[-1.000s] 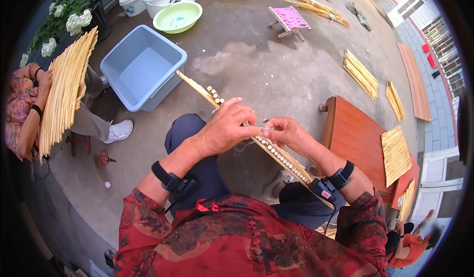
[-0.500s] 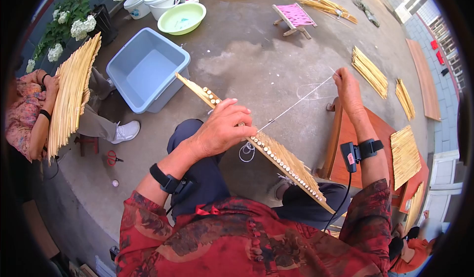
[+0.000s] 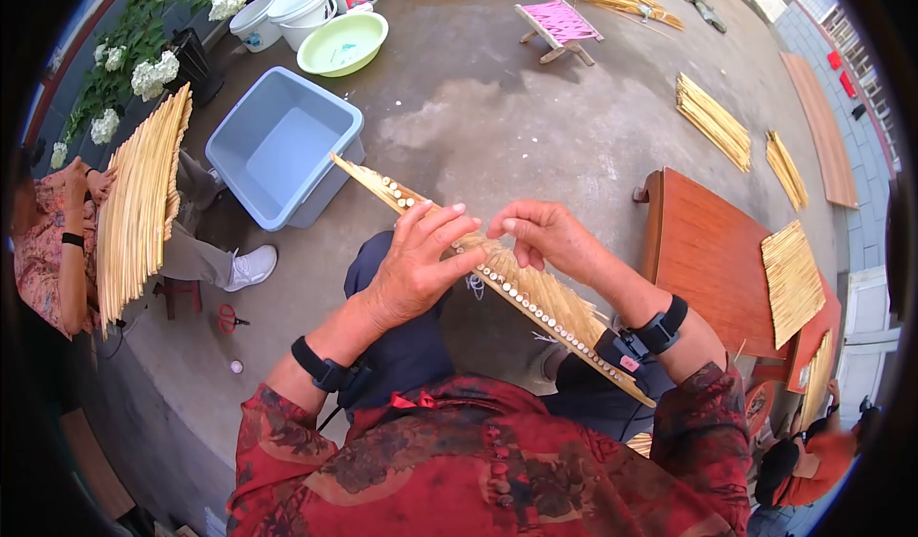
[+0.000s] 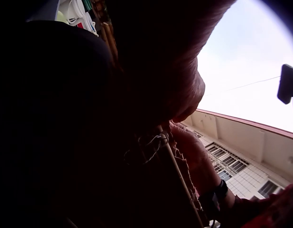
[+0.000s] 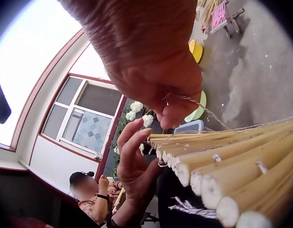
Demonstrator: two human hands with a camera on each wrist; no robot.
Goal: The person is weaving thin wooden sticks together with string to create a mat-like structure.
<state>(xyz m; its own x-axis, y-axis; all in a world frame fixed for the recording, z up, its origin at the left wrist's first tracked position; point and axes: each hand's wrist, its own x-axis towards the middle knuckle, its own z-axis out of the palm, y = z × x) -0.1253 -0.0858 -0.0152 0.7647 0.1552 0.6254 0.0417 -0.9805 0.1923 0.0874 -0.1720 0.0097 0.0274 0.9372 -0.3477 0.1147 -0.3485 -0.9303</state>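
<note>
A panel of pale stalks [image 3: 535, 296] lies across the lap, its round cut ends in a row along a long strip. My left hand [image 3: 413, 262] grips the panel's edge near its upper left part, thumb and fingers around the stalks. Just right of it, my right hand [image 3: 550, 236] is above the panel with bent fingers. In the right wrist view my right hand [image 5: 151, 71] pinches a thin twisted string [image 5: 203, 108] that runs down to the stalks [image 5: 241, 175]. The left wrist view is dark; a loop of string [image 4: 158, 138] shows beside a stalk.
A blue-grey tub [image 3: 277, 145] stands ahead on the left, near a green basin [image 3: 342, 43]. At far left a person holds another stalk panel [image 3: 143, 207]. Red scissors [image 3: 228, 320] lie on the ground. On the right is a brown table [image 3: 708, 260] with a stalk mat [image 3: 792, 284].
My right hand, stretched out to the right with the string pulled taut half a second ago, has come back beside my left hand. My left hand keeps its grip on the panel.
</note>
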